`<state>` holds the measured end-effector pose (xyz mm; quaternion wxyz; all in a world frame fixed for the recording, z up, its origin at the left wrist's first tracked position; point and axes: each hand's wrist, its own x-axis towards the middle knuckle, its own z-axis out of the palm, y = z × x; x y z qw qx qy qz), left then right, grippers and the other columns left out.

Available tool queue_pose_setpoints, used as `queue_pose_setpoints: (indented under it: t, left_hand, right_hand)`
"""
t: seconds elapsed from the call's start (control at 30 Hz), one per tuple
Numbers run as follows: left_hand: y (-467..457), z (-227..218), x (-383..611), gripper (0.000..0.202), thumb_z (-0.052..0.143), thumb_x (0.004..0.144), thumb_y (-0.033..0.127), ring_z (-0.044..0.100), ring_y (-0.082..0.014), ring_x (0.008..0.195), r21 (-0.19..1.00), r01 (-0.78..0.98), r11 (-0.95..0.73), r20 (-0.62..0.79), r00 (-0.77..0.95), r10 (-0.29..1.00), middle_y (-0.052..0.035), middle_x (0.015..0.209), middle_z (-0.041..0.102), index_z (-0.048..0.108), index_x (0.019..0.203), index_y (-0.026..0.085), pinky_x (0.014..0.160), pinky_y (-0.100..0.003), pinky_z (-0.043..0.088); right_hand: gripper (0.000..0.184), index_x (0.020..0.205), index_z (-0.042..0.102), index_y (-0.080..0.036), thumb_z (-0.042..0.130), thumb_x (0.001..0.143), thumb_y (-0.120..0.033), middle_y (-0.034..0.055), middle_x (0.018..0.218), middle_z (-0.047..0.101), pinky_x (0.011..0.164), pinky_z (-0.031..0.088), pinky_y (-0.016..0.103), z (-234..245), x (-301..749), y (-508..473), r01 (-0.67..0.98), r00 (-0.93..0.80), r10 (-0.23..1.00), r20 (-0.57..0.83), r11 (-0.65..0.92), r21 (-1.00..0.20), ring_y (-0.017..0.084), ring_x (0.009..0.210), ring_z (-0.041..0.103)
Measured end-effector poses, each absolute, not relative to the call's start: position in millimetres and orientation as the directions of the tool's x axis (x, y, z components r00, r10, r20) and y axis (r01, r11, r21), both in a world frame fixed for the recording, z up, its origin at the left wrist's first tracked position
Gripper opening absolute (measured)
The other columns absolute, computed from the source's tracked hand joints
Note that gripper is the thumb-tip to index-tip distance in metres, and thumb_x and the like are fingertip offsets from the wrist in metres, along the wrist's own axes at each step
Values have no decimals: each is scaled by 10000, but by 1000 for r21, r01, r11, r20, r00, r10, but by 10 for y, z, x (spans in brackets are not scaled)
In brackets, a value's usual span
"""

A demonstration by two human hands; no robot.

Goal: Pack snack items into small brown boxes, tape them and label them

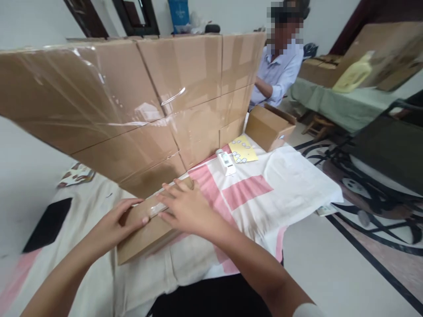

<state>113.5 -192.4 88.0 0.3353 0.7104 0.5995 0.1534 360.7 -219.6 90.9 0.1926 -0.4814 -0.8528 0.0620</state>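
A small closed cardboard box [145,237] lies on the white and pink cloth [291,185] in front of me, with clear tape along its top seam. My left hand [114,224] rests on the box's left side, fingers stretched along the top. My right hand [183,204] lies flat on the taped seam at the box's right end, fingers spread. Neither hand grips anything.
A wall of stacked taped cartons [132,105] stands right behind the box. Farther along the table lie a white device [226,162], a yellow sheet with small labels [243,149] and an open carton [269,127]. A person in a light blue shirt [280,72] sits beyond. A dark metal frame [380,176] stands at the right.
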Motion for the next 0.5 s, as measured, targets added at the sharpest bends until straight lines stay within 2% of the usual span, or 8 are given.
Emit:
queue_pose_setpoints:
  t: [0.07,0.13,0.2,0.27,0.33,0.4,0.47,0.5]
  left_hand:
    - [-1975,842,1177,413,665,793,667,628,-276,1099,644,759,-100,-109,221,969,88,1124,708,607,1100,397,952,-410,488]
    - [-2015,838,1228,365,636,804,676,644,-265,1037,642,763,-77,-103,185,977,112,1050,718,612,1057,415,905,-406,503]
    - [-2038,858,1276,353,601,808,687,653,-264,997,649,758,-65,-95,165,982,109,1012,728,622,1031,414,881,-412,521]
    - [-2047,882,1309,361,563,815,703,655,-273,984,657,751,-68,-80,159,984,94,1008,736,630,1016,411,899,-445,528]
    - [-2051,893,1324,378,527,823,724,655,-287,988,669,741,-64,-68,147,987,83,1013,740,638,996,406,940,-488,516]
    - [-2055,883,1332,388,525,820,742,655,-296,1003,684,728,-43,-63,118,991,90,1012,740,650,971,407,966,-504,502]
    - [-2053,851,1343,385,544,816,745,653,-295,1015,693,720,-30,-61,101,993,100,1017,740,662,964,410,967,-491,495]
    - [-2046,831,1348,377,554,820,737,649,-293,1021,688,725,-30,-56,95,994,100,1016,741,667,960,406,963,-481,491]
  right_hand:
    - [457,1398,583,-303,474,1011,-520,49,1591,465,1101,353,620,889,3604,-2197,798,-457,842,286,530,-287,322,1457,389]
    - [416,1344,629,-284,484,1012,-488,55,1569,495,1094,359,619,871,3593,-2204,785,-454,839,301,536,-310,326,1459,393]
    - [344,1241,690,-269,500,1009,-437,50,1513,560,1111,361,580,837,3620,-2207,743,-444,832,333,550,-382,300,1449,420]
    - [299,1184,715,-268,495,1012,-377,42,1451,616,1122,386,483,763,3760,-2179,662,-402,823,400,564,-495,240,1400,489]
    - [322,1200,706,-253,441,1025,-311,59,1386,656,1081,436,385,629,4076,-2091,599,-247,843,479,521,-608,190,1313,568]
    - [370,1206,695,-208,375,1029,-257,103,1285,695,1016,481,357,446,4575,-1941,617,32,866,499,375,-692,193,1230,618]
    - [354,1164,706,-169,397,1010,-245,141,1205,714,996,490,392,249,5175,-1756,702,268,844,464,158,-694,229,1161,644]
    - [328,1169,708,-161,448,988,-246,155,1227,706,1012,477,422,159,5469,-1662,751,305,851,429,62,-658,251,1175,635]
